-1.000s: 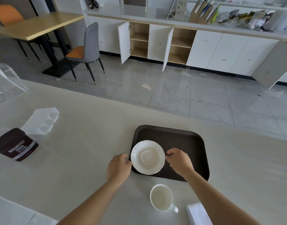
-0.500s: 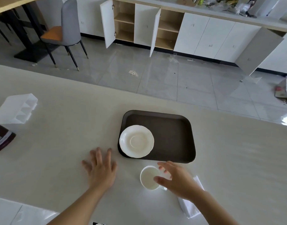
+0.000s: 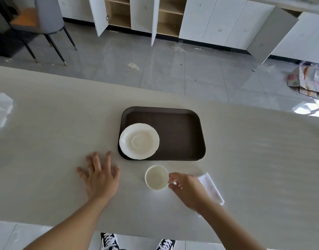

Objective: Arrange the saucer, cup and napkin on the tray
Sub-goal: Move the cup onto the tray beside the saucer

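A dark brown tray (image 3: pixel 180 134) lies on the pale counter. A white saucer (image 3: pixel 139 141) rests in its near left corner, slightly over the rim. In front of the tray a white cup (image 3: pixel 156 177) stands upright on the counter. My right hand (image 3: pixel 188 188) pinches the cup's handle at its right side. A folded white napkin (image 3: pixel 212 188) lies just right of that hand, partly hidden by it. My left hand (image 3: pixel 101 175) rests flat on the counter left of the tray, fingers spread, holding nothing.
A clear plastic piece (image 3: pixel 1 110) sits at the counter's far left edge. Beyond the counter are a grey tiled floor, white cabinets (image 3: pixel 218 20) with open doors, a grey chair (image 3: pixel 47 18), and crumpled paper (image 3: pixel 306 82) on the floor at right.
My hands left the saucer on the tray. The left hand moved down to lie flat on the counter. The right hand reached to the cup and closed on its handle.
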